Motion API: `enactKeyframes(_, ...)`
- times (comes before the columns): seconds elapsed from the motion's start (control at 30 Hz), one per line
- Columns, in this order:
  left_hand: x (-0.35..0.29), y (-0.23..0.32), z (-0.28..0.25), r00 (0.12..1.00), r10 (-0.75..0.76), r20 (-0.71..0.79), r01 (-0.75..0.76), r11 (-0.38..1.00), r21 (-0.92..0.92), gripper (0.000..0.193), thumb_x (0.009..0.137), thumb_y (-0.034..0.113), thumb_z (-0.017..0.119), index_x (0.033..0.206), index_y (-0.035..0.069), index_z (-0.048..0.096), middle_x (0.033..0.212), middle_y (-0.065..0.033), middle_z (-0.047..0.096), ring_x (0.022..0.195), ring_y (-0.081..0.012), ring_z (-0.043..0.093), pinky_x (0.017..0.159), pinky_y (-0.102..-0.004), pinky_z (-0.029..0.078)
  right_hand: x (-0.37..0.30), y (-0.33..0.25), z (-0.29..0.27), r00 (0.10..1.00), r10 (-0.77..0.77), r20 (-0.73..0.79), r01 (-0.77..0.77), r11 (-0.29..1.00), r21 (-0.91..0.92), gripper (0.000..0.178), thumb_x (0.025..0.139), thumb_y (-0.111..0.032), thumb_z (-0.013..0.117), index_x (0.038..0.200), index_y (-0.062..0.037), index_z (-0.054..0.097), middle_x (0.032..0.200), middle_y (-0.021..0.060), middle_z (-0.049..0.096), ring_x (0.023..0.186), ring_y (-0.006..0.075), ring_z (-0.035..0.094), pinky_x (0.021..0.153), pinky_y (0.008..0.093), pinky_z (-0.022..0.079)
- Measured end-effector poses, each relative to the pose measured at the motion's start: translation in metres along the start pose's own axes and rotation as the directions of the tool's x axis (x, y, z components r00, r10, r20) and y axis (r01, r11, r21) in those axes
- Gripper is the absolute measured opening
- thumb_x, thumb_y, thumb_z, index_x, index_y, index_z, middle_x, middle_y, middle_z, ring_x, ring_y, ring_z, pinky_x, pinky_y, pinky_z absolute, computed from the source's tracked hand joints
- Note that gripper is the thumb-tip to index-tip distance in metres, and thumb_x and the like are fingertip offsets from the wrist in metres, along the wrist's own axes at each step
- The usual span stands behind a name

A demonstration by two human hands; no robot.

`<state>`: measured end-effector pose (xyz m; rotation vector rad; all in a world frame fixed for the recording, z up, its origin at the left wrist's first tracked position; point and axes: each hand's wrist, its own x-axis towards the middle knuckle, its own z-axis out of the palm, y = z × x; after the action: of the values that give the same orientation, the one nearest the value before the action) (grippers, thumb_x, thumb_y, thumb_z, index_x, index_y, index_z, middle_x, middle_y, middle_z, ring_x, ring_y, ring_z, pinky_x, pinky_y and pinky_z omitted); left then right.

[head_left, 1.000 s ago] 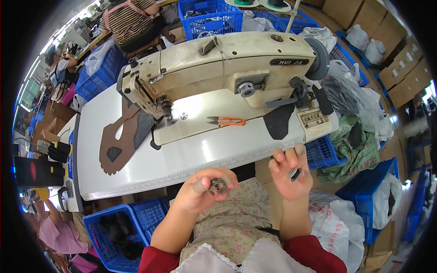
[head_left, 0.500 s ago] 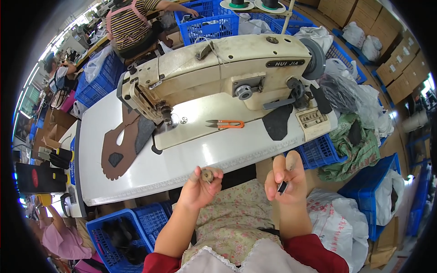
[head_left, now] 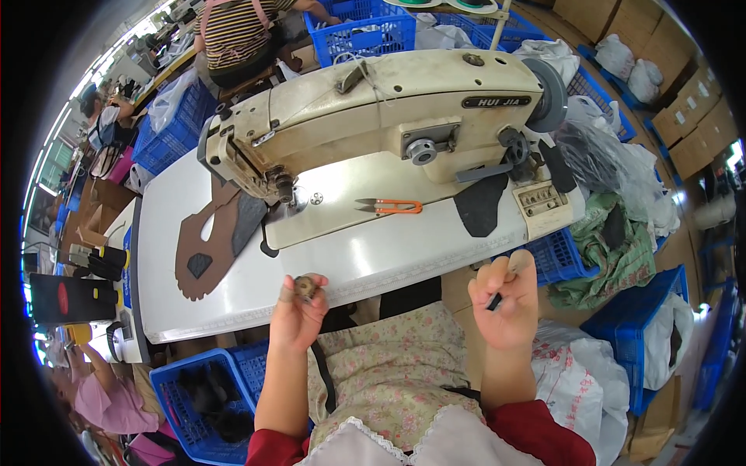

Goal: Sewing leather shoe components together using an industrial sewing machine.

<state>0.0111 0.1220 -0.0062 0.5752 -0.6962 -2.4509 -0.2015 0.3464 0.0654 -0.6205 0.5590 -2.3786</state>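
My left hand [head_left: 297, 320] is closed on a round, worn metal bobbin case [head_left: 305, 288], held up just off the front edge of the sewing machine table. Farther right, my right hand [head_left: 509, 307] pinches a small bobbin [head_left: 493, 301] with dark thread, its palm turned up and fingers curled. A wide gap separates the two hands, and both are nearer to me than the table edge. Beyond them stands a cream industrial sewing machine [head_left: 334, 116]. Orange-handled thread snips [head_left: 392, 206] lie on its bed. Brown cut pieces [head_left: 214, 252] rest left of the needle area.
A black cut piece [head_left: 479, 206] lies right of the snips. Blue crates stand around the table, one [head_left: 167, 380] at lower left with black pieces inside. White sacks [head_left: 579, 380] sit at my right. Another person in a striped top [head_left: 233, 39] sits beyond the machine.
My left hand has moved left and slightly up with the bobbin case, and my right hand slightly right, so they are farther apart. The bobbin has turned in my right fingers.
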Motion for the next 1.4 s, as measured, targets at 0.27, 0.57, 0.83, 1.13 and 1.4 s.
enactKeyframes(0.27,-0.015,-0.013,0.089,0.937,-0.228,0.266,0.123,0.925,0.359,0.054,0.094,0.044,0.064,0.124,-0.002,0.061,0.096,-0.0107,0.068,0.065,-0.0102,0.049,0.055,-0.0198,0.037,-0.012,0.006,0.029,0.971,-0.051,0.232,0.233,0.398,-0.887,0.030,0.071,-0.002,0.083,0.097,-0.0036,0.069,0.088,0.0084,0.067,0.077,0.0227,0.064,0.068,0.0314,0.050)
enactKeyframes(0.57,-0.012,-0.020,0.107,0.907,-0.332,0.259,0.268,0.930,0.253,0.056,0.096,0.038,0.061,0.129,-0.007,0.055,0.097,-0.0120,0.065,0.060,-0.0131,0.049,0.057,-0.0243,0.039,-0.010,0.015,0.034,0.959,0.005,0.282,0.257,0.395,-0.882,0.033,0.070,0.001,0.083,0.099,-0.0057,0.068,0.087,0.0074,0.068,0.077,0.0239,0.065,0.069,0.0328,0.051)
enactKeyframes(0.83,-0.011,-0.024,0.107,0.918,-0.322,0.231,0.261,0.930,0.261,0.053,0.096,0.042,0.060,0.127,-0.001,0.055,0.095,-0.0106,0.063,0.061,-0.0132,0.051,0.055,-0.0242,0.040,-0.008,0.021,0.028,0.976,0.019,0.216,0.178,0.504,-0.845,0.034,0.072,0.002,0.082,0.101,-0.0029,0.066,0.092,0.0079,0.067,0.079,0.0182,0.065,0.070,0.0295,0.051)
enactKeyframes(1.13,-0.011,-0.032,0.107,0.925,-0.317,0.208,0.237,0.912,0.334,0.041,0.093,0.037,0.068,0.116,0.005,0.057,0.095,-0.0015,0.058,0.069,-0.0085,0.050,0.061,-0.0214,0.040,-0.011,0.031,0.023,0.976,0.098,0.194,0.116,0.519,-0.847,0.043,0.069,0.000,0.085,0.106,-0.0042,0.063,0.093,0.0047,0.064,0.082,0.0130,0.059,0.072,0.0268,0.047)
enactKeyframes(1.4,-0.010,-0.027,0.102,0.909,-0.324,0.261,0.234,0.917,0.322,0.033,0.089,0.027,0.075,0.103,0.010,0.051,0.076,0.0043,0.055,0.061,-0.0064,0.052,0.053,-0.0198,0.039,-0.008,0.023,0.032,0.960,0.131,0.249,0.165,0.456,-0.875,0.043,0.072,-0.005,0.085,0.110,-0.0030,0.064,0.092,0.0088,0.065,0.078,0.0189,0.064,0.067,0.0293,0.056)
